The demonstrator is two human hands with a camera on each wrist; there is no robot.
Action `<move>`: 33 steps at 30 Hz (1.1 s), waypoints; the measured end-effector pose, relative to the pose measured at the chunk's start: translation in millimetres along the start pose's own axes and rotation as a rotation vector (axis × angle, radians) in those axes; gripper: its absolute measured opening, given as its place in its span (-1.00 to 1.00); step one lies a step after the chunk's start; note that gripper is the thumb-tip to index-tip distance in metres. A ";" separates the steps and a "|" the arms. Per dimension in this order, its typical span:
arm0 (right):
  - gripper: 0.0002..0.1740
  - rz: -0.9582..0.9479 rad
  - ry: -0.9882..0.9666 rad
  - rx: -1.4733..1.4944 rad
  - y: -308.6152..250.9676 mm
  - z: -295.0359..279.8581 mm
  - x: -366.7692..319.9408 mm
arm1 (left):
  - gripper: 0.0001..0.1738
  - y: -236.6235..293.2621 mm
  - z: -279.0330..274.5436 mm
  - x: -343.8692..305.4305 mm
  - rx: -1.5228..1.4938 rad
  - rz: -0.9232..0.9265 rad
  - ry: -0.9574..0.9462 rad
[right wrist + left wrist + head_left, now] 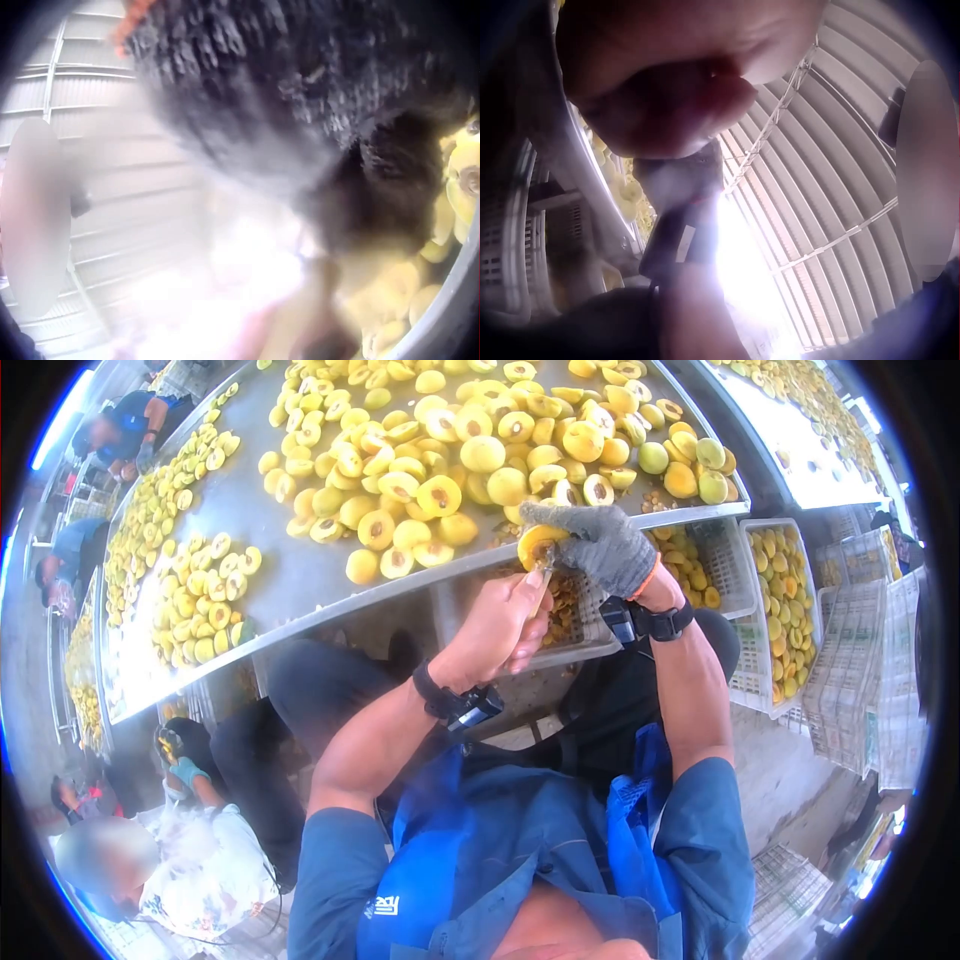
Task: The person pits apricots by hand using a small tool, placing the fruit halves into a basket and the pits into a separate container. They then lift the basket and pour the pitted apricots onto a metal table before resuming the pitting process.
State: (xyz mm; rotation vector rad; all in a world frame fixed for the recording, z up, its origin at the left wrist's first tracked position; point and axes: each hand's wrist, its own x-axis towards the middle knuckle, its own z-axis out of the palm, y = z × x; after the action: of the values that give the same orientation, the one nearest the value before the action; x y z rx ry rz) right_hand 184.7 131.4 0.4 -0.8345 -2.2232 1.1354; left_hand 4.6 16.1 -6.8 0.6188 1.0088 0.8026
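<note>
In the head view, the bare left hand grips the handle of a small tool, fingers curled round it. Its tip meets a yellow fruit piece at the table's near edge. The right hand, in a grey glove, pinches that piece. Much of the tool lies hidden in the left hand. Curled bare fingers of the left hand fill the top of the left wrist view. Dark and blurred, the gloved right hand covers the upper right wrist view.
Halved yellow fruits are heaped on a metal table with a raised rim. Below the rim stands a crate holding brownish bits. Fruit-filled crates are at the right. Other people sit at the left.
</note>
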 end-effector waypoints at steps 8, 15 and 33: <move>-0.48 -0.023 0.243 0.124 4.8 34.1 -4.6 | -0.50 11.8 -5.5 -6.4 -0.207 -0.082 -0.086; -0.50 0.044 0.014 0.150 -9.0 9.6 -7.8 | -0.55 5.9 -23.2 -8.1 -0.358 -0.221 -0.279; -0.54 0.223 0.217 0.432 2.5 45.5 -23.4 | -0.51 -37.2 -63.5 16.8 -0.640 -0.252 -0.722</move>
State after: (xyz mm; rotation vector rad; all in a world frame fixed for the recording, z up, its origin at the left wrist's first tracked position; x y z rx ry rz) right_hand 171.0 91.8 -29.2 -0.9774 -1.6540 1.4812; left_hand -37.0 14.3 -69.6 0.1805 0.1342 0.5594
